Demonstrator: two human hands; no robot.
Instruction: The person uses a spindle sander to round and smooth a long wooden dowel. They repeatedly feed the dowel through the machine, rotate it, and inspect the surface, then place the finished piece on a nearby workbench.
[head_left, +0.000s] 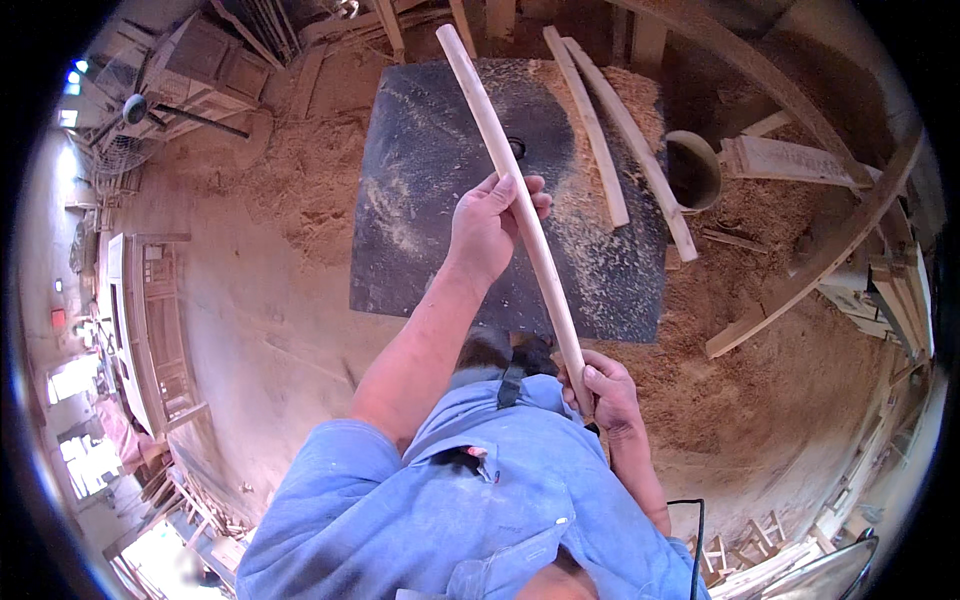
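Note:
A long, pale, rounded wooden rod [540,255] slants across the middle of the head view, from the far left of the dark table down to my waist. Around its middle my left hand [490,222] is closed, thumb along the top. My right hand [608,390] grips the near end, close to my body. Beneath the rod lies a dark, square-topped work table [420,270] dusted with shavings, with a small round hole [517,147] partly behind the rod. Two pale wooden strips [597,150] rest on the table's right side.
A round bucket-like container [693,170] stands right of the table. Curved timber beams [810,285] reach in from the right. Sawdust [690,400] covers the floor. At left are a pedestal fan [135,110] and wooden furniture frames [165,330].

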